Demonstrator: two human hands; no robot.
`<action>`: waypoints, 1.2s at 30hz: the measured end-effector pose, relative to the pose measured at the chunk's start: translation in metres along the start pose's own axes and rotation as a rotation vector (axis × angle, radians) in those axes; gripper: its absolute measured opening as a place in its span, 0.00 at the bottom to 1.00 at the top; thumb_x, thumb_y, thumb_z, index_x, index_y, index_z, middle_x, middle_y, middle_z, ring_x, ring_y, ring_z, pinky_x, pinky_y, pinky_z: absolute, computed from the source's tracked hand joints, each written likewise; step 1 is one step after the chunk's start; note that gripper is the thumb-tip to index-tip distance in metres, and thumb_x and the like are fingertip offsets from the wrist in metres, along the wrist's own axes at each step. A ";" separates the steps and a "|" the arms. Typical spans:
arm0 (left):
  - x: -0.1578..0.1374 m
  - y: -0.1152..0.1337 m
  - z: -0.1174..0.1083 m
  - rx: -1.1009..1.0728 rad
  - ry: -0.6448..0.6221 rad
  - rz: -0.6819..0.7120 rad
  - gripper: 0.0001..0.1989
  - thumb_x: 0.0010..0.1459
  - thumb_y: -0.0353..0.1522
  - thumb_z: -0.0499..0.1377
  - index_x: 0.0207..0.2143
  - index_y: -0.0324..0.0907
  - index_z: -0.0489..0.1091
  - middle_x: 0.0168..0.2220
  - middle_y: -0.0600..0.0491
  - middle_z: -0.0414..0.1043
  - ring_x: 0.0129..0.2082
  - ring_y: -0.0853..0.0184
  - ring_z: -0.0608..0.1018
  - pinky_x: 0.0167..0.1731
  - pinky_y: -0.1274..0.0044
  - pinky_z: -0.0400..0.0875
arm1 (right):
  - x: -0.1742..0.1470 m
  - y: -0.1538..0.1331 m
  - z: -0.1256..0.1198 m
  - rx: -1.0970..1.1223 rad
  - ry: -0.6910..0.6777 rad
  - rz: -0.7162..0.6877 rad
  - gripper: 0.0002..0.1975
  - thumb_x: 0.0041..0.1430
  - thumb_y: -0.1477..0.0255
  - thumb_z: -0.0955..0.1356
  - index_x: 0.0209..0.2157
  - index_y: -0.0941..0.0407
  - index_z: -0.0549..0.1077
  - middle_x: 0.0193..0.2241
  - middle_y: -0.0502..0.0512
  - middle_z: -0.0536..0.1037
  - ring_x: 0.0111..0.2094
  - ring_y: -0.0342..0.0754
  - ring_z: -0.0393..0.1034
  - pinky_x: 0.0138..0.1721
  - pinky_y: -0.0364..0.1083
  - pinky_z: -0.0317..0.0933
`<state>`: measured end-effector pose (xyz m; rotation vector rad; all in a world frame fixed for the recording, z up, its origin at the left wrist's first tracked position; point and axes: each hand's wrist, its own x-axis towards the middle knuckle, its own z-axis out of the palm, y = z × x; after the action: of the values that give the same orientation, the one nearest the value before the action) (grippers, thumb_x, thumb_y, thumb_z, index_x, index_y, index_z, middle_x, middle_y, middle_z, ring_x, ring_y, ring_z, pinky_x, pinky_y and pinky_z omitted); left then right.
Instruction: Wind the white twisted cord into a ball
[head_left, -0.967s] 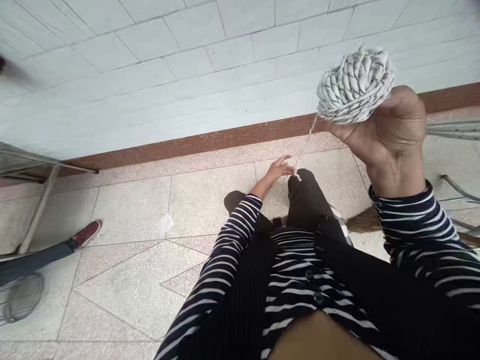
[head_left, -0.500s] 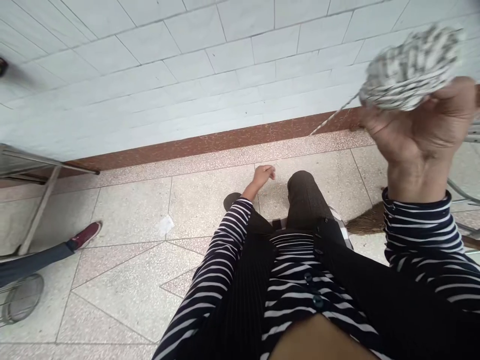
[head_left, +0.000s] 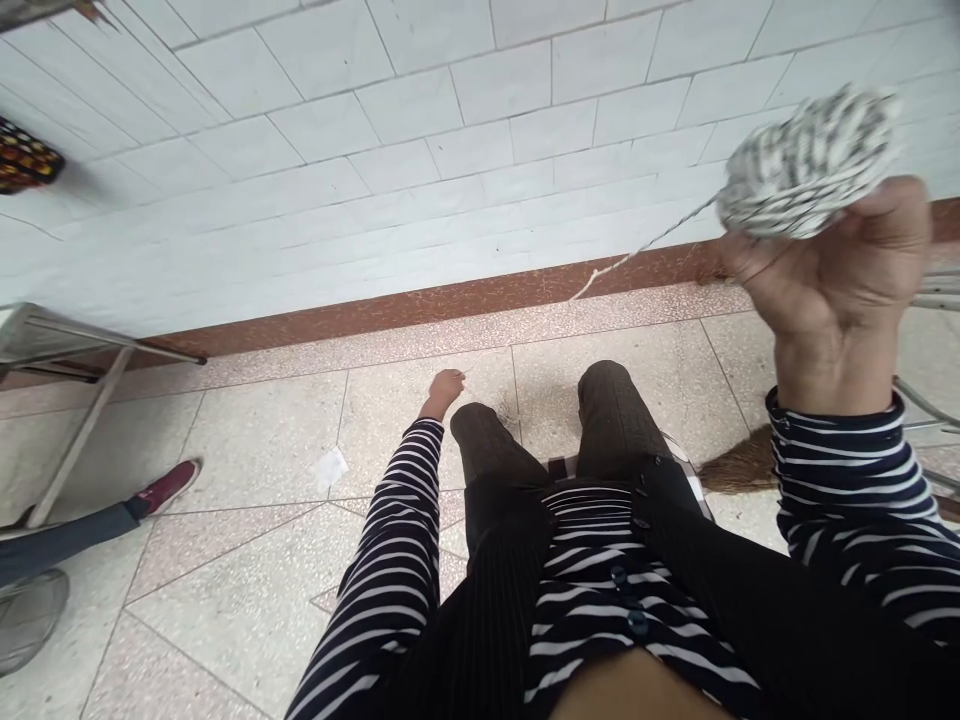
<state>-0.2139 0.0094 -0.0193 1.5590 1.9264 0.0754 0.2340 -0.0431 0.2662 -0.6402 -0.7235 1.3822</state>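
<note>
Head view: the right hand (head_left: 836, 270) cradles the yarn ball (head_left: 810, 165) at one o'clock, its long axis eight-to-two. The strand (head_left: 631, 256) leaves toward eight o'clock, where the left hand (head_left: 448, 385), farther off, curls; whether it pinches anything, one cannot tell.

wall (head_left: 420, 200): wht tile, brn skirting (head_left: 375, 307)
paper (head_left: 330, 467): wht scrap on flr (head_left: 255, 430)
shoe (head_left: 171, 486): dk red, sb else's
bristles (head_left: 742, 465): brn, nr R side

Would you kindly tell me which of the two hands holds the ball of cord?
The right hand, at the picture's right, holds the ball of cord; the left hand is away from it, near a knee.
</note>
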 end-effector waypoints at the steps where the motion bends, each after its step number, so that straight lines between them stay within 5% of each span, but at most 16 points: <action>1: 0.000 0.011 0.004 -0.017 -0.003 0.022 0.18 0.74 0.36 0.63 0.62 0.40 0.76 0.60 0.40 0.78 0.59 0.55 0.81 0.62 0.60 0.79 | -0.003 0.008 0.012 0.010 -0.021 -0.065 0.23 0.39 0.76 0.77 0.39 0.43 0.79 0.37 0.51 0.84 0.58 0.60 0.81 0.37 0.47 0.83; 4: -0.002 0.056 0.024 -0.095 -0.012 0.133 0.21 0.73 0.28 0.59 0.66 0.37 0.75 0.61 0.39 0.81 0.63 0.55 0.80 0.68 0.64 0.73 | -0.007 0.031 0.039 -0.078 -0.049 -0.006 0.28 0.36 0.75 0.76 0.43 0.41 0.79 0.41 0.49 0.85 0.52 0.60 0.82 0.34 0.51 0.82; 6: -0.008 0.094 0.041 -0.203 -0.038 0.276 0.25 0.74 0.31 0.59 0.71 0.42 0.71 0.67 0.43 0.77 0.65 0.61 0.79 0.68 0.71 0.72 | -0.007 0.042 0.050 -0.129 -0.049 0.089 0.30 0.35 0.75 0.77 0.44 0.40 0.79 0.42 0.50 0.85 0.51 0.62 0.81 0.35 0.55 0.83; 10: -0.025 0.169 0.075 -0.752 -0.210 0.712 0.30 0.69 0.40 0.67 0.70 0.46 0.72 0.68 0.41 0.76 0.67 0.56 0.79 0.70 0.63 0.70 | -0.001 0.050 0.053 -0.157 -0.104 0.166 0.31 0.38 0.75 0.77 0.47 0.39 0.78 0.41 0.48 0.84 0.52 0.63 0.81 0.41 0.60 0.84; 14: -0.033 0.212 0.092 -0.880 -0.177 0.719 0.21 0.67 0.36 0.69 0.61 0.45 0.78 0.58 0.44 0.82 0.60 0.58 0.83 0.68 0.62 0.71 | 0.001 0.047 0.048 -0.162 -0.150 0.178 0.32 0.41 0.75 0.77 0.49 0.38 0.77 0.41 0.47 0.84 0.50 0.62 0.81 0.39 0.60 0.84; 17: -0.032 0.214 0.084 -0.875 -0.033 0.612 0.13 0.68 0.31 0.66 0.54 0.42 0.80 0.52 0.45 0.85 0.55 0.60 0.85 0.65 0.65 0.73 | -0.002 0.043 0.048 -0.167 -0.108 0.159 0.33 0.39 0.74 0.76 0.50 0.38 0.77 0.42 0.47 0.84 0.51 0.64 0.80 0.43 0.63 0.84; 21: -0.035 0.198 0.058 -0.774 0.120 0.560 0.05 0.68 0.32 0.66 0.41 0.41 0.83 0.49 0.47 0.87 0.54 0.59 0.85 0.64 0.67 0.75 | -0.008 0.039 0.052 -0.201 -0.052 0.129 0.36 0.37 0.72 0.76 0.51 0.35 0.77 0.45 0.48 0.85 0.68 0.70 0.69 0.61 0.73 0.74; 26: -0.048 0.200 0.046 -0.760 0.215 0.642 0.12 0.67 0.35 0.69 0.52 0.45 0.82 0.59 0.48 0.84 0.62 0.58 0.82 0.69 0.65 0.70 | -0.011 0.041 0.057 -0.215 -0.028 0.147 0.34 0.38 0.72 0.75 0.50 0.35 0.78 0.43 0.49 0.85 0.75 0.70 0.60 0.69 0.76 0.66; 28: -0.053 0.207 0.053 -0.739 0.117 0.669 0.12 0.66 0.35 0.70 0.50 0.44 0.83 0.59 0.48 0.84 0.62 0.58 0.82 0.68 0.66 0.70 | -0.012 0.043 0.059 -0.188 -0.020 0.164 0.34 0.37 0.72 0.75 0.50 0.35 0.78 0.42 0.49 0.85 0.73 0.71 0.62 0.67 0.75 0.68; 31: -0.059 0.210 0.064 -0.704 -0.052 0.657 0.12 0.70 0.37 0.64 0.35 0.41 0.82 0.46 0.49 0.87 0.52 0.60 0.85 0.63 0.69 0.73 | -0.011 0.041 0.057 -0.148 -0.025 0.149 0.37 0.37 0.74 0.75 0.53 0.34 0.78 0.42 0.46 0.85 0.67 0.69 0.70 0.58 0.70 0.76; 36: -0.064 0.182 0.069 -0.644 -0.122 0.649 0.20 0.73 0.37 0.55 0.28 0.41 0.77 0.39 0.49 0.86 0.45 0.64 0.84 0.58 0.73 0.73 | -0.005 0.027 0.038 -0.067 -0.008 -0.019 0.39 0.37 0.76 0.75 0.55 0.38 0.78 0.42 0.48 0.85 0.52 0.55 0.78 0.36 0.47 0.77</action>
<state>-0.0180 -0.0181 0.0327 1.5966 1.0686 0.7726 0.1870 -0.0467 0.2690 -0.6787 -0.7832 1.3489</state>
